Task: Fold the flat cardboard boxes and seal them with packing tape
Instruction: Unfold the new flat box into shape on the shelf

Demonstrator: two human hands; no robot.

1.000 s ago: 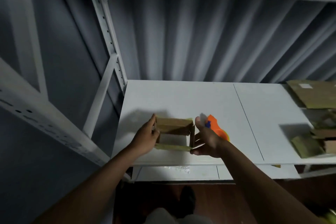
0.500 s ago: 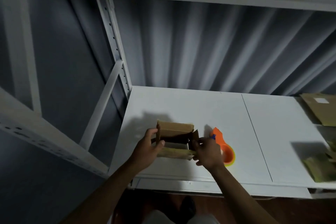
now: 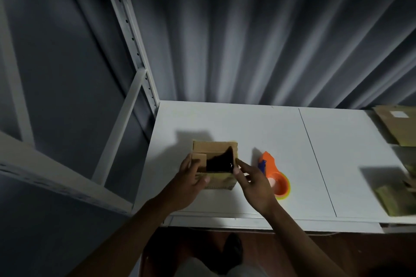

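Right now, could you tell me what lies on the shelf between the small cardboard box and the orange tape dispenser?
In the head view, only the right hand lies there, its fingers reaching the cardboard box; beneath it is bare white shelf up to the tape dispenser.

White shelf (image 3: 247, 123), white steel uprights (image 3: 126, 29), corrugated grey wall (image 3: 247, 51), dim light.

Bare shelf (image 3: 258, 123) behind & left of box (image 3: 215, 148); tape dispenser (image 3: 273, 175) blocks just right, flat cardboard (image 3: 398, 126) far right.
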